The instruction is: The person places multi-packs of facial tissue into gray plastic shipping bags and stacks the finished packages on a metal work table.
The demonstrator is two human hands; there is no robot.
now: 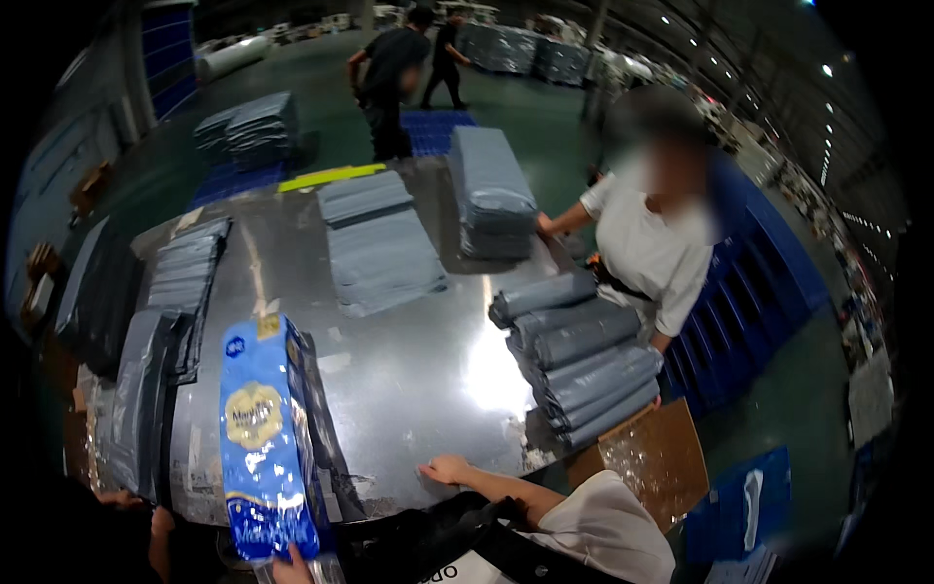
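Observation:
A long blue plastic-wrapped pack (255, 487) with a cream flower-shaped label lies on the left part of the metal table (389, 389), reaching over its near edge. My left hand (292, 566) grips the pack's near end, its thumb showing on the wrap and its other fingers hidden. Further right, my right hand (447, 470) rests at the table's near edge, fingers loosely bent and nothing in them. Dark grey plastic film or bags lie tight against the pack's right side.
Folded grey bags (384, 258) lie mid-table, with a tall stack (491, 185) behind. Rolled grey bundles (593, 355) are piled right, beside a co-worker (657, 234). More bags (146, 399) line the left edge, near another person's hands (161, 524). A cardboard box (666, 457) stands near right.

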